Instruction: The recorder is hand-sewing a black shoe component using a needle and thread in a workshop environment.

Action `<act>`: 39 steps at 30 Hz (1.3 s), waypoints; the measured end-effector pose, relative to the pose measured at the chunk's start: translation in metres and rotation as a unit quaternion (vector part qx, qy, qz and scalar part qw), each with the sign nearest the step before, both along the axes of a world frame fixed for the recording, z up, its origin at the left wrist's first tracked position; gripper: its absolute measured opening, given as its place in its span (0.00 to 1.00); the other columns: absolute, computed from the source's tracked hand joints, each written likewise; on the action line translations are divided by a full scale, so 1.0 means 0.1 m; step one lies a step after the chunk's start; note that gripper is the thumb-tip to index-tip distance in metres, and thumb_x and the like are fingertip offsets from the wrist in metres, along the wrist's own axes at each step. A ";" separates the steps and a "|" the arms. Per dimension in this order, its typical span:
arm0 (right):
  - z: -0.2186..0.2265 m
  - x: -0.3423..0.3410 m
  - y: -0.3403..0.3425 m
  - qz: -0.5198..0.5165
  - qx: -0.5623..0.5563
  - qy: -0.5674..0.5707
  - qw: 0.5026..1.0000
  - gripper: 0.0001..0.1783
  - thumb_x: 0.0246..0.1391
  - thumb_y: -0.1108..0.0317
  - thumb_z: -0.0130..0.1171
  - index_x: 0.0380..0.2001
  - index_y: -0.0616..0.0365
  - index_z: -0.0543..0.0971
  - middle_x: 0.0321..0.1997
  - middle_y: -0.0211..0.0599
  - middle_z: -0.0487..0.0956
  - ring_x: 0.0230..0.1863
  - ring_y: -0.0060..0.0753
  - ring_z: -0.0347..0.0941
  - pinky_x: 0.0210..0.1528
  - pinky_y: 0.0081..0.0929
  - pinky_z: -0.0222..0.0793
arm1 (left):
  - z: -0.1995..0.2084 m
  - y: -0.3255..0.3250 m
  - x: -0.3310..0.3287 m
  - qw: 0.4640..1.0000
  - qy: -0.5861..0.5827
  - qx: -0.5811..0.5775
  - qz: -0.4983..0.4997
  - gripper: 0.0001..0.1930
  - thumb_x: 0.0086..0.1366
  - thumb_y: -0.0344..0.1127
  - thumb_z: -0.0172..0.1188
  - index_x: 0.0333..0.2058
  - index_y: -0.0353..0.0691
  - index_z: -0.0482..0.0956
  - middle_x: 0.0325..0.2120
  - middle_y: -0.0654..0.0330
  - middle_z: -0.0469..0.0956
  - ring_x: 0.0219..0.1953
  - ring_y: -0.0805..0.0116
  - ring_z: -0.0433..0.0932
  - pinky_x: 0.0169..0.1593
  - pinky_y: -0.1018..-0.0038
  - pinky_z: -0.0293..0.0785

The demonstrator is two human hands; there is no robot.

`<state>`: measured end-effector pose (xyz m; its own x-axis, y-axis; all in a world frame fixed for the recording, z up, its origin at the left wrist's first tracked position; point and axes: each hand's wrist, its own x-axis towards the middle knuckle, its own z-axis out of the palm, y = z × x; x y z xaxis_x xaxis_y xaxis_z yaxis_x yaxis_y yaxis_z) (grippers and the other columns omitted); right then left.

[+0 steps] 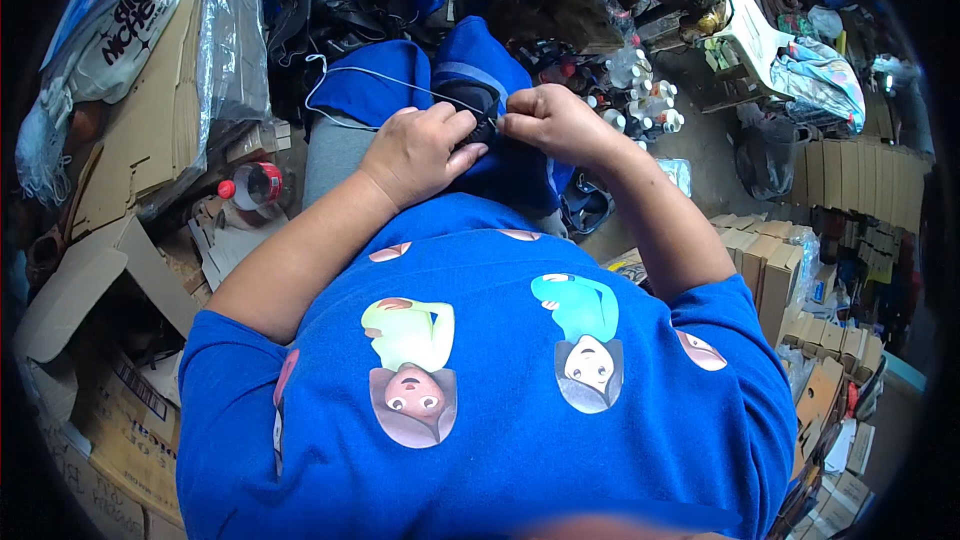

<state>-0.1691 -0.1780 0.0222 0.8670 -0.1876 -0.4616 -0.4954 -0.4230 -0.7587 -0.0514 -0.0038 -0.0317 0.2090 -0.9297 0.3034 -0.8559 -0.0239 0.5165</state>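
Observation:
A small black piece [479,103], its kind unclear, lies over my lap between both hands. My left hand [420,148] is closed on its near edge, thumb and fingers pinched together. Just to the right, my right hand [558,123] is closed in a pinch beside the black piece; what its fingertips hold is too small to make out. A thin white cord [372,70] loops out to the left and runs back toward the hands. Beneath the work, blue cloth [480,48] with a grey band covers my legs.
Flattened cardboard [150,130] and an open carton [100,300] stand at the left, near a red-capped plastic bottle [256,185]. Several bottles [650,105] crowd the floor at the far right, before a white chair [750,35]. Stacked boxes [780,270] line the right side.

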 end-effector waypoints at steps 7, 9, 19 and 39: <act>-0.03 -0.19 0.04 -0.060 0.046 -0.033 0.997 0.15 0.53 0.62 0.56 0.21 0.64 0.73 0.16 0.24 0.65 0.22 0.16 0.58 0.24 0.25 0.59 | -0.01 0.00 0.00 1.000 0.005 0.002 -0.014 0.14 0.52 0.42 0.66 0.34 0.41 0.76 0.28 0.56 0.75 0.28 0.56 0.76 0.34 0.65 0.71; -0.01 -0.23 0.05 -0.079 0.069 -0.035 0.994 0.15 0.54 0.62 0.56 0.20 0.62 0.73 0.17 0.22 0.64 0.22 0.14 0.57 0.24 0.23 0.57 | 0.01 0.00 0.01 1.000 0.002 0.017 -0.015 0.14 0.53 0.42 0.66 0.33 0.40 0.77 0.28 0.55 0.76 0.29 0.55 0.76 0.34 0.66 0.72; 0.34 -0.28 -0.02 -0.125 0.018 -0.153 0.980 0.09 0.55 0.69 0.58 0.39 0.58 0.81 0.30 0.26 0.73 0.34 0.18 0.70 0.37 0.18 0.65 | 0.09 -0.30 0.66 0.961 0.274 0.033 -0.033 0.09 0.59 0.32 0.61 0.37 0.34 0.81 0.34 0.59 0.77 0.39 0.70 0.75 0.45 0.75 0.69; 0.16 0.07 0.08 0.000 -0.198 -0.096 0.976 0.11 0.51 0.74 0.55 0.37 0.59 0.82 0.28 0.38 0.74 0.30 0.30 0.74 0.34 0.26 0.69 | 0.01 -0.60 0.93 0.824 0.490 0.222 -0.177 0.13 0.56 0.32 0.61 0.40 0.35 0.82 0.34 0.61 0.81 0.39 0.73 0.76 0.51 0.75 0.69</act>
<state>-0.1618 -0.1704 0.0379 0.9300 -0.3191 -0.1824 -0.3611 -0.7014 -0.6145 0.0414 -0.0642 -0.0308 -0.1565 -0.9589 -0.2367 -0.0262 -0.2355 0.9715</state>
